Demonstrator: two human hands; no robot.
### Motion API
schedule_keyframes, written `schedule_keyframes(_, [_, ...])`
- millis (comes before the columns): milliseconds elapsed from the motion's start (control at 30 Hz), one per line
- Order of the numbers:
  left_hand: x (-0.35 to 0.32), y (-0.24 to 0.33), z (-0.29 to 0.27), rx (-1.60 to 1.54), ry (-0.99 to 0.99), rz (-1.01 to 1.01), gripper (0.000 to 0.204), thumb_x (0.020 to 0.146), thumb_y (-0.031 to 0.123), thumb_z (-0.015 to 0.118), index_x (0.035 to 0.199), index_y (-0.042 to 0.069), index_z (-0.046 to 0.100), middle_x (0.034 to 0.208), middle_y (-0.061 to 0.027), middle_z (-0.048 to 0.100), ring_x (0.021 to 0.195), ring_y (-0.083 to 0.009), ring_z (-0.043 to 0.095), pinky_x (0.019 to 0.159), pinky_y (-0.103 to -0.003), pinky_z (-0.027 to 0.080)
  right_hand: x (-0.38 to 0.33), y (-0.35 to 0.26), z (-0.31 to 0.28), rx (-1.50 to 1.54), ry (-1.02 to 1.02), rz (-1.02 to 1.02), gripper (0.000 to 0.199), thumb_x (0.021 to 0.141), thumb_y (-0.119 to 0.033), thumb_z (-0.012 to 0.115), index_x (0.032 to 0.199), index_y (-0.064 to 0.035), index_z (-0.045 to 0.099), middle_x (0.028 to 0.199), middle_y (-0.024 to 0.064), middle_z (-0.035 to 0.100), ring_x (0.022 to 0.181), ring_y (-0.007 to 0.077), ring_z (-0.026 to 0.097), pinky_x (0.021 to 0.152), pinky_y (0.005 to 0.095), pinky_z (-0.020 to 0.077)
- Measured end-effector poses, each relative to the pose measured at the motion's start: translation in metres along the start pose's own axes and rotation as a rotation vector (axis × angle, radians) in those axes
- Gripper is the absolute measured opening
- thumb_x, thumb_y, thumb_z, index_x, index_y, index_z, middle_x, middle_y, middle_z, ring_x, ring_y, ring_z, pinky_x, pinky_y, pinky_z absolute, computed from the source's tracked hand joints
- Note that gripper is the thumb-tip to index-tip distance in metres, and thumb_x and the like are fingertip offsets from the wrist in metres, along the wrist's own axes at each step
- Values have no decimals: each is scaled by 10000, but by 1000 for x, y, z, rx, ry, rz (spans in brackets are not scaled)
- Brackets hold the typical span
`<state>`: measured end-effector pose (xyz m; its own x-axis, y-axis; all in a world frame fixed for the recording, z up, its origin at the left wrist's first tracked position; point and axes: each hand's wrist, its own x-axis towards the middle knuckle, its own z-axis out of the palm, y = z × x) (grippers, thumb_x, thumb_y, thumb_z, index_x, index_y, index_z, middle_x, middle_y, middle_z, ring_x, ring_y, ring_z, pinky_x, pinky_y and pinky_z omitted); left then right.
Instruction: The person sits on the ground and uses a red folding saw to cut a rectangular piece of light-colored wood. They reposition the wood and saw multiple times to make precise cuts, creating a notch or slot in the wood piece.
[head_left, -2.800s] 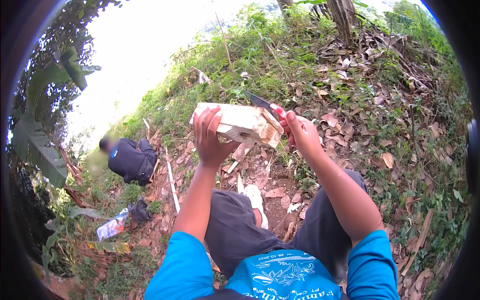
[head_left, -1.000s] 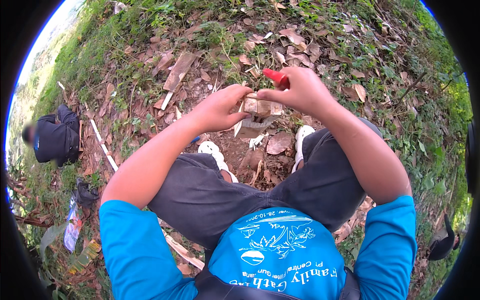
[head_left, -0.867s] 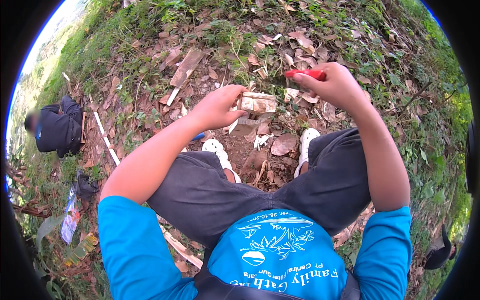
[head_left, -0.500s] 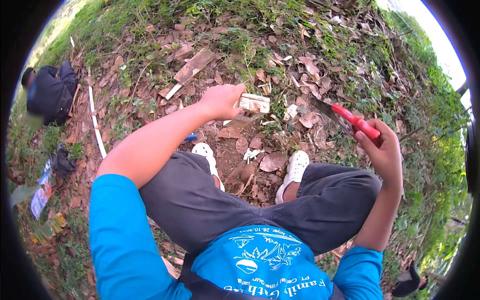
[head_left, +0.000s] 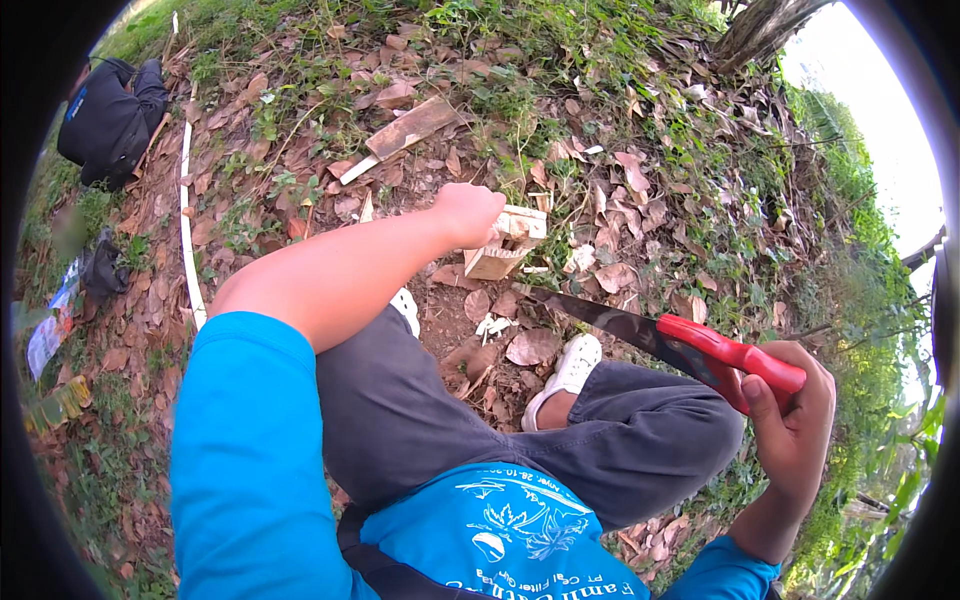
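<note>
My left hand (head_left: 470, 215) is closed around a small pale wooden box-like piece (head_left: 493, 263), built of joined slats, just above the leafy ground beyond my feet. The fingers on its far side are partly hidden. On the right, my right hand (head_left: 795, 415) grips the red handle of a handsaw (head_left: 625, 328). Its dark blade slants away to the left, and the tip ends close to the near right side of the wooden piece, seemingly apart from it.
A weathered board (head_left: 415, 128) lies beyond my left hand. Pale wood chips (head_left: 492, 327) are scattered between my white shoes (head_left: 570, 378). A long white strip (head_left: 187, 215), a dark bag-like bundle (head_left: 112, 118) and plastic litter (head_left: 50, 335) lie left. A tree trunk (head_left: 765, 35) stands far right.
The saw has swung so that its blade now spans leftward toward the wooden piece. My right hand has come lower and nearer. The wooden piece is turned, showing more of its near face.
</note>
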<state>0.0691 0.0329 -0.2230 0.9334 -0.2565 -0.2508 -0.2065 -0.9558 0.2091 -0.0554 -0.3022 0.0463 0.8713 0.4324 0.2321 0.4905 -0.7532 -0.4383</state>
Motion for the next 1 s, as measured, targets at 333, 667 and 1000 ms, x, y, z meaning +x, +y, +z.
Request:
schedule_keyframes(333, [8, -1, 0, 37, 13, 15, 407, 848, 416, 775, 1024, 55, 704, 990, -153, 744, 944, -358, 726, 786, -471, 581, 38, -28, 6, -50, -12, -72, 258, 857, -123, 791, 1020, 41, 674, 836, 151, 691, 691, 237, 649, 649, 317, 485])
schedule_keyframes(667, [17, 8, -7, 23, -12, 0, 369, 846, 401, 771, 1028, 81, 751, 1049, -126, 757, 982, -318, 733, 801, -442, 589, 50, -45, 1, -149, -179, -268, 263, 795, -132, 815, 998, -1, 712, 838, 127, 707, 678, 256, 659, 611, 340, 488])
schedule_keyframes(1000, [16, 8, -5, 63, -42, 50, 440, 830, 422, 785, 1072, 64, 699, 1033, -130, 746, 977, -335, 727, 811, -458, 585, 59, -63, 3, -357, -318, -418, 282, 761, -210, 801, 967, -39, 713, 866, 93, 696, 744, 294, 648, 694, 404, 492])
